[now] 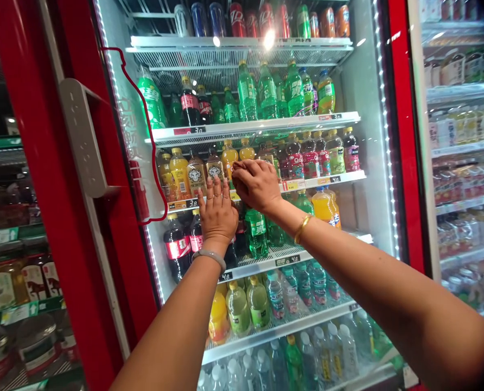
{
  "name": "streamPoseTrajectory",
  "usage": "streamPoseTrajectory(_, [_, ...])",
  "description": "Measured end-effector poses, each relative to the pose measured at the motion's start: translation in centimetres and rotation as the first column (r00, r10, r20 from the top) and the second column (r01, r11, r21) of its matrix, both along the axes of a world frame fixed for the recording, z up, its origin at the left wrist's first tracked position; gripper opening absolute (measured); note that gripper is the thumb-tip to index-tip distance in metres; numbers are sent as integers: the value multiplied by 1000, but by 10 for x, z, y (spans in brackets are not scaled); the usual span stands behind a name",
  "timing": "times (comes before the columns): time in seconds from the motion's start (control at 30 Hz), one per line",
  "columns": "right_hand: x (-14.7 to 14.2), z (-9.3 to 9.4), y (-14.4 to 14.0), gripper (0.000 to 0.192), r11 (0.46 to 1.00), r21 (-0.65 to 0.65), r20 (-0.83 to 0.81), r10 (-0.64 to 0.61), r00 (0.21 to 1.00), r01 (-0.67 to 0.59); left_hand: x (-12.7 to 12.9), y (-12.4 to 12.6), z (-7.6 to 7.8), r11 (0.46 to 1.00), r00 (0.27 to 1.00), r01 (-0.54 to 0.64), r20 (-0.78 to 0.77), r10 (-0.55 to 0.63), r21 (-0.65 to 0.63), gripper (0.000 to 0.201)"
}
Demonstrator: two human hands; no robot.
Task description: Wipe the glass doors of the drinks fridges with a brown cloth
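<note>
Clearly, price tags reading 3.8, 4.0 and 4.8 are seen on the white wire shelves of an open red drinks fridge (400,136). At the third shelf (331,178), the left hand (217,214) is laid flat, fingers pressed together, against the shelf edge below a brown bottle (215,169) marked with an animal head. The right hand (256,183) is curled over the edge beside it; what is pinched cannot be told.
</note>
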State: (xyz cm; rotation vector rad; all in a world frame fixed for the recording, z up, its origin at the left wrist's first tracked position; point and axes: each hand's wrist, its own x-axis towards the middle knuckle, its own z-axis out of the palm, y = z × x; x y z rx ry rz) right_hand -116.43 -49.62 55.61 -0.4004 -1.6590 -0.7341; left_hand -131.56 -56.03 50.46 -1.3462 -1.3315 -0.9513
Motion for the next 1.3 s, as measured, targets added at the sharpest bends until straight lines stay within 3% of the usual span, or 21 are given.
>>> streamPoseTrajectory(0.1, [-7,-8,-7,41,1000,-10,-1,13,1000,-13,-1,0,-1,1000,1000,11,11,-12,10,62])
streamPoseTrajectory(0.27, [18,-42,6,37,983,162,231,43,972,-82,-1,0,-1,1000,1000,7,5,-7,5,61])
streamPoseTrajectory(0.37, [22,-29,11,34,994,97,96,40,995,-49,1,0,0,1000,1000,5,16,-5,-9,64])
streamPoseTrajectory(0.43, [12,-12,6,37,999,-5,-102,44,994,-44,1,-1,1,1000,1000,13,20,-12,-22,68])
streamPoseTrajectory(0.5, [0,-4,-2,39,996,-62,-176,46,983,-58,1,-1,1,1000,1000,15,22,-14,-27,68])
streamPoseTrajectory(0.6, [-3,-17,-8,37,999,15,59,39,997,-40,-1,-1,1,1000,1000,12,28,-12,-27,64])
streamPoseTrajectory(0.67, [10,-35,-3,36,994,104,243,9,970,-35,-1,-1,1,999,999,12,32,-11,-30,61])
streamPoseTrajectory(0.73, [28,-48,6,34,987,156,306,-10,952,-40,0,-1,1,1000,1000,7,28,-6,-29,62])
streamPoseTrajectory(0.8, [41,-49,13,30,986,165,271,-17,963,-29,1,-1,1,1000,1000,1,20,0,-19,66])
streamPoseTrajectory(0.87, [40,-38,14,28,993,118,161,-18,987,-1,2,-1,1,1000,1000,-2,12,3,-10,68])
streamPoseTrajectory(0.97, [20,-19,5,30,1000,-24,-60,-10,998,8,2,-1,1,1000,1000,-15,-2,15,0,67])
streamPoseTrajectory(1.03, [6,-18,-2,32,999,-49,-90,6,996,-10,1,-1,1,1000,1000,-21,-2,21,4,65])
streamPoseTrajectory(1.1, [3,-28,-3,31,999,31,37,22,999,-23,1,-1,1,1000,1000,-25,4,25,-2,62])
streamPoseTrajectory(1.2, [20,-46,6,29,978,197,277,16,961,-74,2,-1,1,999,999,-46,6,46,-10,61])
streamPoseTrajectory(1.3, [38,-42,19,27,966,246,290,0,957,-75,3,0,0,998,998,-62,5,62,-6,64])
